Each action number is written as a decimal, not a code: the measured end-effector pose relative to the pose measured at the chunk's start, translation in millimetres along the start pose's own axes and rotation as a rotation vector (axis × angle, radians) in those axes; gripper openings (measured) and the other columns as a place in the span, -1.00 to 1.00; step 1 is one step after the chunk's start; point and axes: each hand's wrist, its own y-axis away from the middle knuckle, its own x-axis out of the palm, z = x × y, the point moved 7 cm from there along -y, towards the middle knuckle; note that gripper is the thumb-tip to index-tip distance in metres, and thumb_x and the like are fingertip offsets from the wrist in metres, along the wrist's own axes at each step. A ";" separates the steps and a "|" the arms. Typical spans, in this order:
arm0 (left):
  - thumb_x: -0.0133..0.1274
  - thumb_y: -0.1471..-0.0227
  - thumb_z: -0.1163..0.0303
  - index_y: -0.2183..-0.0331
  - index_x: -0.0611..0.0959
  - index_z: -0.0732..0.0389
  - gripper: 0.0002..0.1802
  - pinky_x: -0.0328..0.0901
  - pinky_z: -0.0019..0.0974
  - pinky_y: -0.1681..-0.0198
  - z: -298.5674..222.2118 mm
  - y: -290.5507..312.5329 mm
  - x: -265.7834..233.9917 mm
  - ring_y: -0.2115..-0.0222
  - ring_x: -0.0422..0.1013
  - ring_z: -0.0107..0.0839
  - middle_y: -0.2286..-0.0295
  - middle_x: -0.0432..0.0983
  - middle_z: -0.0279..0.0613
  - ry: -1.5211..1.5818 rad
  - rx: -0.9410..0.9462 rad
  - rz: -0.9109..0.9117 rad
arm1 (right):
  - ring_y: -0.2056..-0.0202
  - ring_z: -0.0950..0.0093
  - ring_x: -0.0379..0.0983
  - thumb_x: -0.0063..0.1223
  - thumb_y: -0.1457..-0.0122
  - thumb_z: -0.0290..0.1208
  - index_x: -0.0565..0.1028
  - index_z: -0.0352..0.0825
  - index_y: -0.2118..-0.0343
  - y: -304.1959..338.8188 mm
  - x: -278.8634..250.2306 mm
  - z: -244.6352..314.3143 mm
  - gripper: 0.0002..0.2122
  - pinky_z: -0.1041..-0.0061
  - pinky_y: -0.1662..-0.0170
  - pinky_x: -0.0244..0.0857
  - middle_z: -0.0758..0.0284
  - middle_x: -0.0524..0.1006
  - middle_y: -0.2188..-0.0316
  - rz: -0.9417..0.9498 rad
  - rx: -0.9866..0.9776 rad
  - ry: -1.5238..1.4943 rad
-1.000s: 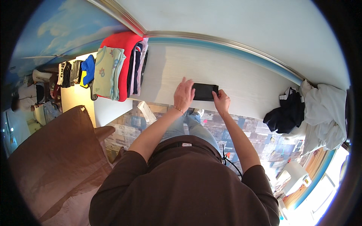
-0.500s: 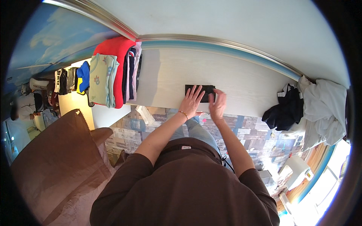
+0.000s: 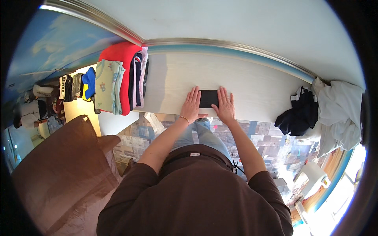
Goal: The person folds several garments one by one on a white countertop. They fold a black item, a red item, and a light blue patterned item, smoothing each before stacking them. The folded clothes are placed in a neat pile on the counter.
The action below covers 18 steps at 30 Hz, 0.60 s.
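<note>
A small black rectangle that looks like folded cloth [image 3: 208, 99] lies flat on a pale wooden tabletop [image 3: 177, 70]. My left hand [image 3: 192, 104] rests along its left edge, fingers stretched out and pointing away from me. Along the right edge lies my right hand [image 3: 225, 104], also with extended fingers, its thumb touching the cloth's near right corner. Neither hand is gripping anything.
Folded clothes, among them a red one [image 3: 128, 74] and a pale green one [image 3: 108, 86], stack at the tabletop's left end. A crumpled black garment [image 3: 299, 112] and white fabric [image 3: 338, 110] lie at the right. A brown cover [image 3: 63, 169] drapes at lower left.
My left hand has moved from on top of the black cloth to its left edge. My right hand has come down from above onto the right edge. The cloth now looks narrower.
</note>
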 end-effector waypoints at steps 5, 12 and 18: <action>0.30 0.08 0.03 -0.09 0.32 0.34 -0.14 0.11 -0.01 -0.25 24.7 -13.1 -11.0 -0.27 0.08 0.08 -0.19 0.16 0.18 0.124 -0.016 -0.233 | -0.44 0.37 -0.20 -0.06 -0.27 0.06 0.03 -0.33 -0.38 -4.6 -7.4 -9.8 -0.24 0.07 -0.43 -0.33 0.31 -0.03 -0.44 0.007 -0.026 0.052; 0.37 0.16 0.16 0.26 0.57 0.18 -0.54 0.21 -0.05 -0.13 30.4 -61.6 -27.8 -0.23 0.16 0.05 0.13 0.48 0.01 -0.042 -0.191 -0.047 | -0.44 0.39 -0.21 -0.14 -0.31 0.07 0.06 -0.30 -0.38 -3.1 -9.0 -13.7 -0.29 0.06 -0.43 -0.34 0.33 -0.03 -0.44 0.013 -0.033 0.032; 0.34 0.08 0.25 0.36 0.53 0.16 -0.67 0.35 -0.14 0.09 38.6 -50.4 -28.7 0.06 0.43 -0.06 0.24 0.50 -0.03 0.116 -0.076 -0.207 | -0.32 0.26 0.13 -0.06 -0.32 -0.01 0.18 -0.32 -0.31 -11.5 -20.8 -32.2 -0.37 0.13 -0.32 0.01 0.17 0.27 -0.29 -0.111 0.090 -0.406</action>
